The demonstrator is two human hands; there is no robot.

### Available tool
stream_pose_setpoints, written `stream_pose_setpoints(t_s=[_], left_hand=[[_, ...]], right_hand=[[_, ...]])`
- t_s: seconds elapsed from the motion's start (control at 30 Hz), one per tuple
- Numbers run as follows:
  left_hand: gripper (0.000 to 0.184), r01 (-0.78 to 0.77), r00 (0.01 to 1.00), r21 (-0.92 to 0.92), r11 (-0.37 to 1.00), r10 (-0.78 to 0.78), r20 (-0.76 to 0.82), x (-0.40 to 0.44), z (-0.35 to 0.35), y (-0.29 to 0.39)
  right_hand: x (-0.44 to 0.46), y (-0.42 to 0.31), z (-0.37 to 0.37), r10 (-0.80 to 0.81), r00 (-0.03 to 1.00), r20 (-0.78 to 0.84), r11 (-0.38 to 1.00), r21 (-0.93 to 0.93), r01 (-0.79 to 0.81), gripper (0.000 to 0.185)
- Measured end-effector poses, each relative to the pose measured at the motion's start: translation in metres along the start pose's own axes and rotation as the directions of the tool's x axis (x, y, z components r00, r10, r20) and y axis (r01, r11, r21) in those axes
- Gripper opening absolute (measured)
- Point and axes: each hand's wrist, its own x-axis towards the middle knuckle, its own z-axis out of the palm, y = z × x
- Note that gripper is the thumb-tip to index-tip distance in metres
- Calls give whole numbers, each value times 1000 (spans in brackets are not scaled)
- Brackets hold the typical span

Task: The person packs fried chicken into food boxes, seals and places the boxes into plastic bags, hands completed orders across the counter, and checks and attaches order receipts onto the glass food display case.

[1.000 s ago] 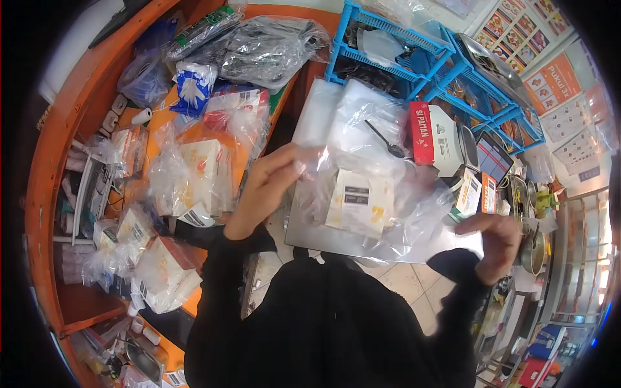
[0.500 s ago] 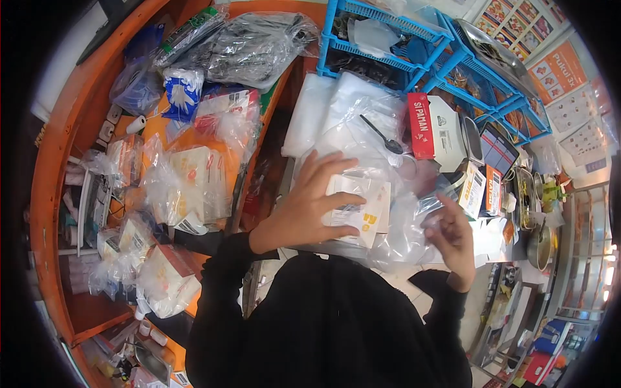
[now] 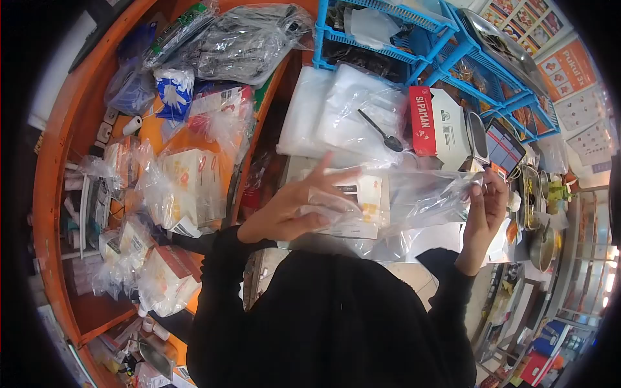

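A white food box [image 3: 369,199] with yellow-orange print and a label lies on the counter inside a clear plastic bag [image 3: 427,197]. My right hand [image 3: 488,210] pinches the bag's edge and holds it stretched out to the right. At the box's left end is my left hand [image 3: 294,210], its fingers spread and slightly blurred. Plastic film shows over part of those fingers; whether they press on the box I cannot tell. Behind the box, a black plastic spoon [image 3: 380,130] rests on a stack of clear plastic bags [image 3: 356,103].
A red and white box [image 3: 424,123] stands right of the bag stack. Blue plastic racks [image 3: 381,45] rise at the back. On the left, an orange shelf [image 3: 48,194] holds several bagged boxes [image 3: 187,181]. A metal pan [image 3: 543,249] sits far right.
My right hand has moved right and up, pulling the crumpled bag out flat. My left hand has slid left and loosened its hold over the box, fingers now splayed.
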Motion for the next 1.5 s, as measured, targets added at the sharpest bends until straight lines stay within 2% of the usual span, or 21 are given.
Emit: stream_pose_setpoints(t_s=[0.1,0.17,0.3,0.4,0.43,0.5,0.57,0.63,0.7,0.77,0.83,0.9,0.93,1.0,1.07,1.1,1.17,1.23,1.37,1.43,1.5], left_hand=[[40,-7,998,-257,966,-7,-55,0,17,-2],[47,-35,991,-257,966,1,-132,7,29,3],[37,83,988,-374,924,-126,-91,26,58,5],[30,273,945,-564,780,-327,5,32,77,1],[28,328,919,-616,716,-392,34,33,79,-3],[25,407,867,-677,613,-493,75,33,79,-7],[22,460,820,-707,538,-563,106,34,75,-7],[25,492,791,-721,487,-595,138,35,71,-7],[27,468,744,-840,273,-636,207,37,70,-13],[23,501,745,-811,301,-628,227,41,54,-7],[15,549,811,-661,512,-516,274,36,50,-10],[13,605,795,-488,629,-508,331,37,47,-1],[11,453,884,-317,833,-372,284,34,49,-1],[10,161,931,-52,985,-135,339,32,54,5],[9,12,899,102,995,-56,434,37,50,12],[7,-150,844,234,961,1,536,39,48,16],[6,-193,835,376,906,-50,549,36,44,16],[8,-442,890,680,585,191,414,26,52,3],[9,-579,800,669,466,483,356,19,57,-18],[9,-631,733,667,396,585,346,20,55,-19],[9,-627,694,722,292,632,346,20,55,-18]], right_hand=[[2,-6,15,-1,998,-62,1000,15,2,26],[3,-7,17,-208,924,319,970,-56,238,33],[18,-30,42,-464,411,785,743,93,662,51],[16,-36,70,-386,229,894,654,90,751,39],[20,-34,69,-386,231,893,655,89,750,39],[26,-29,67,-183,695,695,945,-71,320,44],[21,-14,63,-111,818,565,955,-167,246,38],[21,4,44,114,676,728,922,-331,201,28],[5,-5,41,76,769,635,904,-370,216,19],[-11,-11,37,-225,711,666,795,-296,529,24],[-24,-11,40,-401,480,780,675,-103,731,20],[-23,-13,40,-400,422,814,792,75,606,23],[-24,-8,42,-400,422,814,792,75,606,23],[-25,8,48,-295,834,467,926,356,128,20],[-20,19,57,-134,773,620,937,334,-105,23],[-19,24,60,17,658,753,906,267,-329,27],[-18,30,59,196,568,799,935,23,-355,37],[-15,31,56,226,601,766,961,-278,-6,40],[-14,44,59,225,481,848,971,-154,-183,37],[-23,39,65,122,664,737,942,124,-310,25],[-22,34,63,134,643,754,945,98,-313,21]])
